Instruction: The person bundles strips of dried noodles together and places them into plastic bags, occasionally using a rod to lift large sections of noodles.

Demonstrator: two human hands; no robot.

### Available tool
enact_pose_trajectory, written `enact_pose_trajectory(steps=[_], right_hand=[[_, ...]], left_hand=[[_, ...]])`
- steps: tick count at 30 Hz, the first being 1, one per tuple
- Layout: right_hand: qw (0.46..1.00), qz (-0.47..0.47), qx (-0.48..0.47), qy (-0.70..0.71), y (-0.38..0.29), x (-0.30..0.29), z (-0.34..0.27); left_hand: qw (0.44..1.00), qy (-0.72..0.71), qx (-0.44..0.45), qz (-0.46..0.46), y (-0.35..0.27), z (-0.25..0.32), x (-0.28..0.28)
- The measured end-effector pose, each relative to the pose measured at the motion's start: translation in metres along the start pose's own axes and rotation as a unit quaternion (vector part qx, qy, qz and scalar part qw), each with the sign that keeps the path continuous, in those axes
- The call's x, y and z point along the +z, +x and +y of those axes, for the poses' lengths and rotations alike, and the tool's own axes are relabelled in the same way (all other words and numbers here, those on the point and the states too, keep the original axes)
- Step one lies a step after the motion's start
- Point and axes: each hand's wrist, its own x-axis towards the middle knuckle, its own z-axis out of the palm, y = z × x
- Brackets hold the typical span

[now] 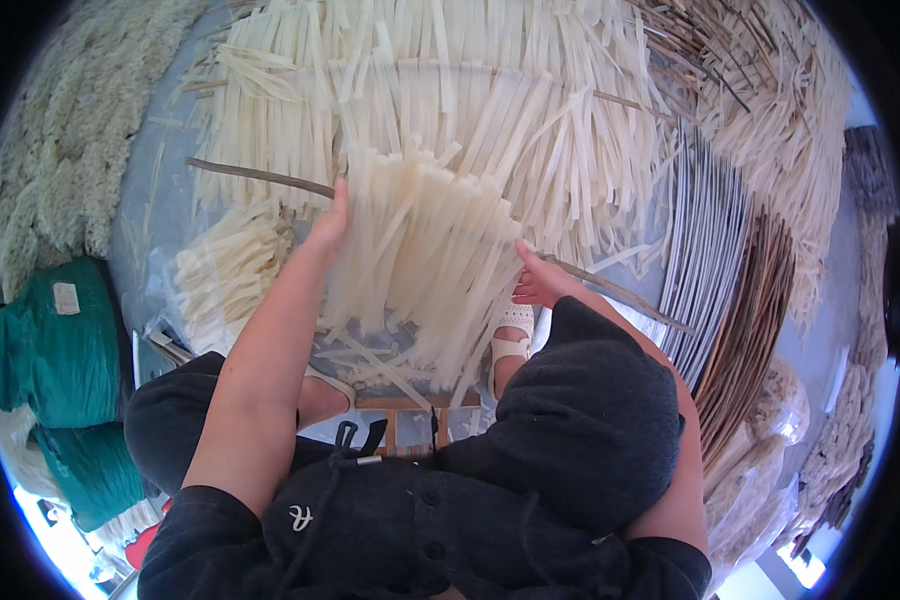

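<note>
A bundle of pale, translucent flat strips [427, 240] hangs over a thin wooden stick [262, 177] in front of me. The stick's ends stick out past the bundle on both sides. At the bundle's left edge, my left hand [333, 217] grips the stick with the thumb upward. My right hand [541, 279] is on the stick at the bundle's right edge, its thumb on top and its fingers partly under the strips. The middle of the stick is hidden beneath the strips, whose lower ends dangle between my feet.
Wide layers of similar strips [270, 142] on sticks cover the floor ahead. More strips [229, 262] lie on clear plastic at left. Grey rods [705, 247] and brown sticks [754, 322] lie at right. Green sacks [60, 352] stand at left. A small wooden stool [416, 403] is below me.
</note>
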Motion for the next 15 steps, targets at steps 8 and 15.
enact_pose_trajectory(steps=[8, 15], right_hand=[[0.621, 0.372, -0.372, -0.581, -0.015, -0.063, 0.015], [0.684, 0.299, -0.254, -0.615, -0.029, -0.047, 0.014]], left_hand=[[0.923, 0.204, 0.285, 0.159, -0.001, -0.033, 0.019], [0.676, 0.462, 0.57, 0.071, -0.101, -0.015, 0.149]])
